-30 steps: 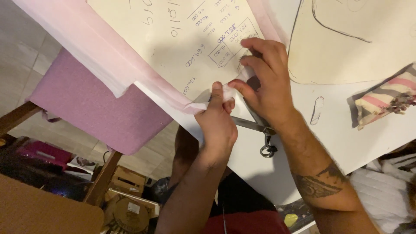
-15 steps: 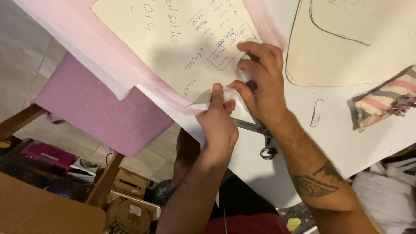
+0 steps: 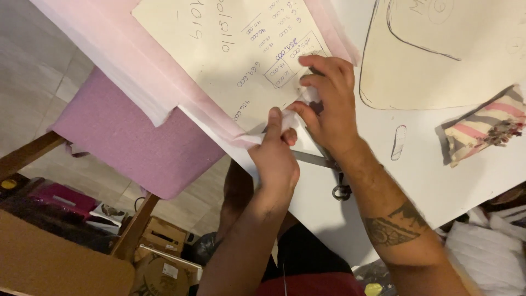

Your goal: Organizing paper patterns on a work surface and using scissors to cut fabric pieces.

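roughly at the table's near edge: pale pink fabric (image 3: 164, 82) folded in layers, soft and matte, with a cream paper pattern sheet (image 3: 230, 49) lying flat on top, handwriting on it. left hand (image 3: 276, 159) pinches the folded fabric corner, thumb up, fingers curled under the edge so they're hidden. right hand (image 3: 329, 104) presses on the lower corner of the sheet, fingertips bunched narrow on something small and white; can't make out what it is. under the right wrist a thin metal tool (image 3: 323, 164) with a ring end, likely scissors, mostly covered by the arm. white table (image 3: 438, 181) is smooth. second cream pattern piece (image 3: 438, 60) with a dark curved line, cut off at the top of the frame. striped cloth scrap (image 3: 482, 129), pink, grey and cream, frayed end, well apart from the hands. fabric top edge also runs out of frame. below the table: mauve cushioned seat (image 3: 131, 142), cardboard boxes (image 3: 159, 257), partly hidden.
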